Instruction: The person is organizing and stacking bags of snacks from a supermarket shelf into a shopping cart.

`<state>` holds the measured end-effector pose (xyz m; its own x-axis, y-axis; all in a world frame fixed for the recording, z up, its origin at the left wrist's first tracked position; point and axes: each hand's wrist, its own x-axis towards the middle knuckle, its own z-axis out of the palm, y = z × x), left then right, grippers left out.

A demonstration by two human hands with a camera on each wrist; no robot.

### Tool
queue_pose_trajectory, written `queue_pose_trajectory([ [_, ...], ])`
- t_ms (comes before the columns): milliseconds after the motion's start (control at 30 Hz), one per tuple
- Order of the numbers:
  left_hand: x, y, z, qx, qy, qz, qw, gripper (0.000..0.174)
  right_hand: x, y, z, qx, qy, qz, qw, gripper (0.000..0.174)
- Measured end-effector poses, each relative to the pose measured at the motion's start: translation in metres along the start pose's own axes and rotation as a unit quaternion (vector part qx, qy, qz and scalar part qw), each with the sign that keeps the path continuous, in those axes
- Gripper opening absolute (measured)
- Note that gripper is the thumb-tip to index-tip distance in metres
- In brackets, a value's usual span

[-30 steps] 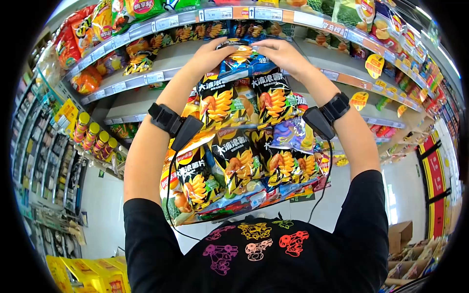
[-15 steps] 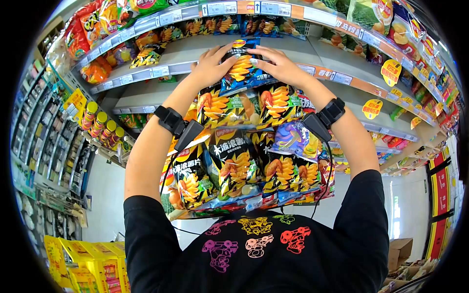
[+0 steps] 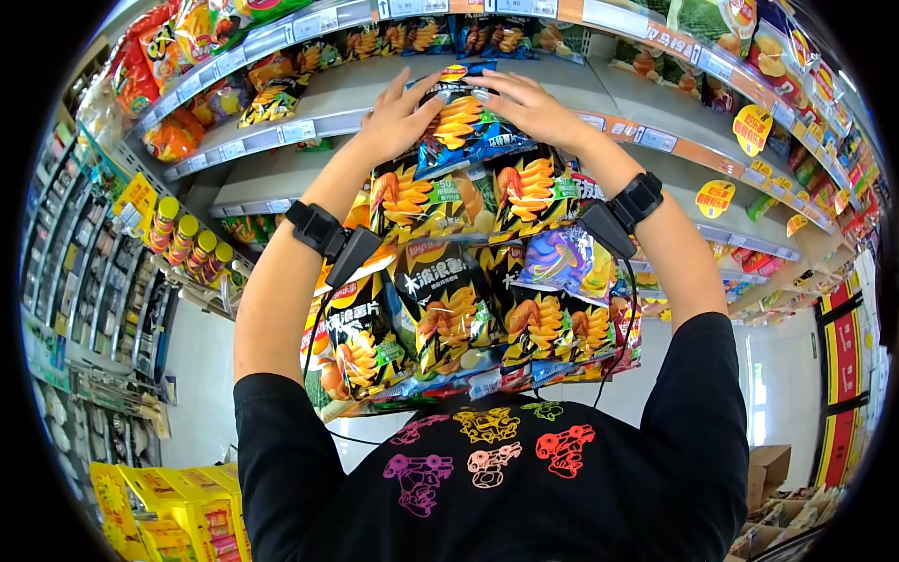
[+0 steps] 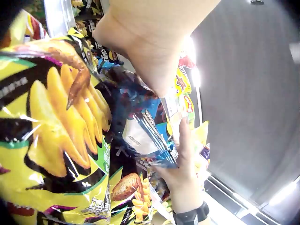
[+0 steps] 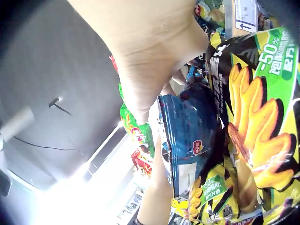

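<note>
A blue-and-black potato chip bag (image 3: 459, 136) tops a heap of chip bags in the head view, its printed front toward me. My left hand (image 3: 393, 120) lies along its left edge with fingers extended. Along the right edge is my right hand (image 3: 537, 114), its straight fingers reaching over the upper front. Below the blue bag are black-and-yellow wavy chip bags (image 3: 529, 197). The bag's shiny blue back (image 4: 140, 133) shows in the left wrist view, between the two hands. In the right wrist view its blue side (image 5: 192, 126) sits beside a black-and-yellow bag (image 5: 258, 126).
Behind the heap runs a curved shelf (image 3: 351, 89) with small chip bags at its back. Price-tag rails (image 3: 248, 145) edge the shelves. Chip canisters (image 3: 183, 239) stand at left, a yellow display box (image 3: 173, 496) at lower left. A purple bag (image 3: 567, 265) lies on the heap's right.
The blue bag has tipped so its front faces me more fully. My left fingers have spread apart, and both hands lie flatter along the bag's sides.
</note>
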<state>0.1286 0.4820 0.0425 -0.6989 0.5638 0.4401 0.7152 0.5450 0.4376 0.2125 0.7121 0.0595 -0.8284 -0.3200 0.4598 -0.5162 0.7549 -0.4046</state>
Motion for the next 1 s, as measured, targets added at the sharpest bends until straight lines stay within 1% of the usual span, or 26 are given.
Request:
queue_pose_trajectory([
  [67, -0.004, 0.008, -0.002, -0.045, 0.0, 0.023, 0.999, 0.059, -0.001, -0.001, 0.006, -0.051, -0.018, 0.018, 0.998, 0.051],
  [133, -0.001, 0.006, 0.002, -0.031, -0.022, 0.042, 0.998, 0.061, -0.007, -0.01, 0.012, -0.091, -0.022, 0.043, 0.995, 0.055],
  [167, 0.001, 0.001, 0.008, -0.024, -0.027, 0.045, 0.998, 0.061, -0.009, -0.012, 0.012, -0.125, -0.049, 0.065, 0.989, 0.061],
  [267, -0.001, 0.002, 0.011, -0.029, -0.028, 0.049, 0.998, 0.063, -0.012, -0.003, 0.018, -0.092, -0.034, 0.044, 0.994, 0.061],
  [300, -0.001, 0.003, 0.01, -0.038, -0.022, 0.052, 0.998, 0.062, -0.013, -0.009, 0.016, -0.116, -0.037, 0.06, 0.991, 0.059],
  [433, -0.005, 0.004, 0.008, -0.056, 0.018, 0.056, 0.997, 0.059, -0.013, -0.002, 0.012, -0.062, 0.003, 0.003, 0.998, 0.057],
  [467, -0.007, 0.004, 0.007, -0.058, 0.031, 0.058, 0.996, 0.058, -0.013, 0.0, 0.009, -0.074, 0.01, 0.005, 0.997, 0.056],
  [567, -0.011, 0.003, 0.005, -0.055, 0.046, 0.063, 0.995, 0.058, -0.014, 0.004, 0.002, -0.03, 0.041, -0.038, 0.998, 0.05],
  [667, -0.019, 0.002, 0.003, -0.029, 0.054, 0.067, 0.996, 0.059, -0.02, 0.011, 0.0, -0.023, 0.051, -0.055, 0.997, 0.049],
  [800, -0.033, 0.016, -0.001, -0.021, 0.067, 0.055, 0.996, 0.063, -0.034, 0.009, -0.005, -0.052, 0.059, -0.067, 0.995, 0.049],
  [933, -0.049, 0.026, 0.001, -0.003, 0.07, 0.033, 0.997, 0.072, -0.049, 0.007, -0.007, -0.058, 0.056, -0.053, 0.995, 0.062],
  [967, -0.056, 0.03, 0.002, 0.029, 0.062, 0.027, 0.997, 0.083, -0.055, 0.002, -0.007, -0.092, 0.046, -0.054, 0.993, 0.077],
  [1000, -0.067, 0.049, -0.003, 0.089, 0.04, 0.013, 0.995, 0.095, -0.059, -0.003, -0.006, -0.104, 0.038, -0.056, 0.992, 0.081],
])
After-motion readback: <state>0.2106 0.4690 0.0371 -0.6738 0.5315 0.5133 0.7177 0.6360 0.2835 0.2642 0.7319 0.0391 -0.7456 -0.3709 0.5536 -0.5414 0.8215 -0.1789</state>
